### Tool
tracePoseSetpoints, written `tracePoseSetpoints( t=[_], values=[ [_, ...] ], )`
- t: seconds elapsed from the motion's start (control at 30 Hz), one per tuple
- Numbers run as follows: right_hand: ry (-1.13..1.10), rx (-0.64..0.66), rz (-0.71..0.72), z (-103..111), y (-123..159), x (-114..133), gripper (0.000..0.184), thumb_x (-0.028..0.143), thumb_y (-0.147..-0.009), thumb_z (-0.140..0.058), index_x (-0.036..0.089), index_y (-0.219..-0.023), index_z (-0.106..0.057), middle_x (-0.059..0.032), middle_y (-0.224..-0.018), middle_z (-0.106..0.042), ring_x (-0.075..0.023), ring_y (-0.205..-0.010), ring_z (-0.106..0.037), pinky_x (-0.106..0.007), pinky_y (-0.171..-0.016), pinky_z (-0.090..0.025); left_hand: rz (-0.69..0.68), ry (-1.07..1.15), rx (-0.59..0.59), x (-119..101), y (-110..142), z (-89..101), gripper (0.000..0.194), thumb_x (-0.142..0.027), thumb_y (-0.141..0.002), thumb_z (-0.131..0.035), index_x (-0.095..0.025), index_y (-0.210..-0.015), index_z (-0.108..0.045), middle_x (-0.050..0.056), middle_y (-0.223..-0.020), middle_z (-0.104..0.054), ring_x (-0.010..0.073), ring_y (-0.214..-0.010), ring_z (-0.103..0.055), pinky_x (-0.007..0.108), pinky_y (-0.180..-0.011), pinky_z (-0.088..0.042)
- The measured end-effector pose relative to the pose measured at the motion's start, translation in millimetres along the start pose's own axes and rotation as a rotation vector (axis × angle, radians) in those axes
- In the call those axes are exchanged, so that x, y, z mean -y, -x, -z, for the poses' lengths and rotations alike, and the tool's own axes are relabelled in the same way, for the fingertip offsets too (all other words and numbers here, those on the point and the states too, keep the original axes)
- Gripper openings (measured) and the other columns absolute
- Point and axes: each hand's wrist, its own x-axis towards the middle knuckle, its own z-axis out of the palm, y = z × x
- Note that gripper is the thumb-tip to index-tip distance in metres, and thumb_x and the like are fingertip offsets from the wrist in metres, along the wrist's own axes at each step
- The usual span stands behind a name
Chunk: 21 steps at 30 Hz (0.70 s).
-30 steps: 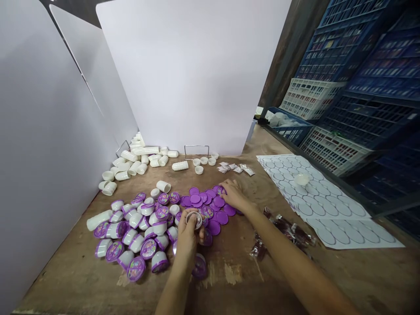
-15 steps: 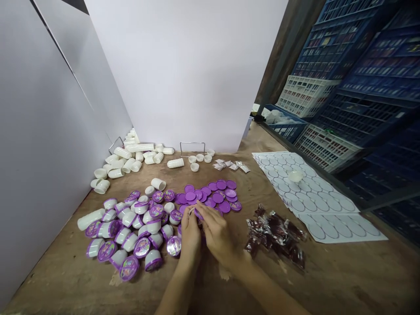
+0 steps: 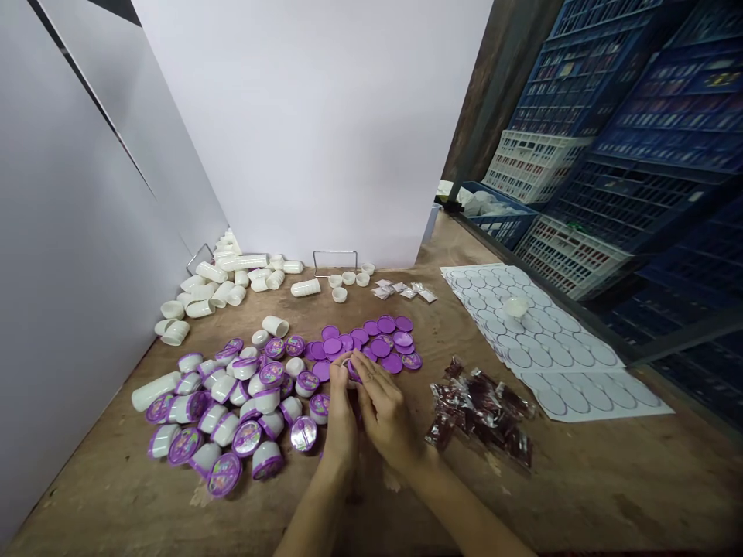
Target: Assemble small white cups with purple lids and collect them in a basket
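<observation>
Close together at the front middle of the table, my left hand [image 3: 342, 425] and my right hand [image 3: 388, 414] are closed around a small white cup with a purple lid [image 3: 351, 371]. Fingers cover most of it, so I cannot tell whether the lid sits fully on. Just beyond my fingertips lie loose purple lids [image 3: 380, 347], spread flat. On the left is a heap of white cups with purple lids [image 3: 247, 439], some upside down or on their sides. Dark red sachets [image 3: 481, 410] lie in a pile to the right of my right hand.
White empty cups [image 3: 212, 272], some nested in stacks, lie at the back left. Small pale sachets [image 3: 400, 289] are near the white back panel [image 3: 325, 139]. Sheets with printed circles [image 3: 592, 394] bear a white cup [image 3: 516, 307]. Stacked crates [image 3: 627, 193] stand beyond the right edge.
The view has shifted slightly, so everything appears a little further left. Both hands stay together on the cup, with the right fingers shifted slightly over the lid.
</observation>
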Motion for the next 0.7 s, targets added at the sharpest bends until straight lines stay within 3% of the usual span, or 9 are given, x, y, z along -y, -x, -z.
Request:
tracePoseSetpoints(
  t=[0.17, 0.37, 0.43, 0.53, 0.6, 0.7],
  values=[
    [-0.050, 0.015, 0.001, 2, 0, 1, 0.059, 0.015, -0.093, -0.044, 0.020, -0.151, -0.034, -0.0137, -0.143, -0.053, -0.0245, -0.134, -0.050, -0.049, -0.107, -0.050, -0.041, -0.222, 0.013, -7, 7, 2.1, 0.042, -0.048, -0.086, -0.056, -0.021, -0.118, -0.064, 0.009, -0.142, -0.056, 0.0224, -0.141, -0.041, 0.039, -0.121, -0.025],
    [-0.039, -0.075, -0.071, 12, -10, 1, 0.046, 0.013, -0.094, -0.043, 0.021, -0.138, -0.053, -0.0129, -0.124, -0.068, -0.0238, -0.114, -0.065, -0.044, -0.096, -0.056, -0.034, -0.301, 0.126, -16, 6, 2.2, 0.042, -0.043, -0.085, -0.060, -0.019, -0.119, -0.063, 0.012, -0.143, -0.055, 0.0235, -0.140, -0.042, 0.039, -0.120, -0.026],
    [-0.031, -0.092, -0.069, 19, -15, 2, 0.045, 0.013, -0.094, -0.043, 0.021, -0.137, -0.054, -0.0132, -0.117, -0.071, -0.0237, -0.109, -0.067, -0.043, -0.093, -0.057, -0.051, -0.300, 0.120, -19, 6, 0.2, 0.041, -0.041, -0.083, -0.064, -0.020, -0.117, -0.062, 0.011, -0.136, -0.060, 0.0239, -0.131, -0.050, 0.038, -0.113, -0.036],
    [-0.013, -0.106, -0.030, 23, -18, 1, 0.046, 0.013, -0.093, -0.044, 0.020, -0.138, -0.053, -0.0132, -0.113, -0.072, -0.0236, -0.105, -0.069, -0.041, -0.090, -0.058, -0.118, -0.324, 0.051, -23, 7, -1.7, 0.032, -0.038, -0.079, -0.070, -0.020, -0.105, -0.062, 0.006, -0.108, -0.069, 0.0197, -0.098, -0.065, 0.031, -0.087, -0.049],
    [-0.002, -0.120, 0.010, 19, -16, -1, 0.046, 0.012, -0.093, -0.045, 0.019, -0.138, -0.053, -0.0135, -0.114, -0.072, -0.0235, -0.102, -0.070, -0.039, -0.087, -0.059, -0.167, -0.345, 0.017, -23, 8, -0.9, 0.027, -0.038, -0.076, -0.072, -0.019, -0.092, -0.062, 0.002, -0.088, -0.068, 0.0158, -0.079, -0.063, 0.027, -0.073, -0.049],
    [0.010, -0.102, -0.009, 9, -10, 1, 0.049, 0.011, -0.092, -0.043, 0.019, -0.141, -0.050, -0.0147, -0.114, -0.072, -0.0251, -0.101, -0.070, -0.040, -0.085, -0.060, -0.197, -0.373, 0.005, -22, 5, 4.0, 0.027, -0.039, -0.073, -0.073, -0.017, -0.083, -0.062, 0.001, -0.076, -0.064, 0.0148, -0.070, -0.059, 0.026, -0.067, -0.047]
  ],
)
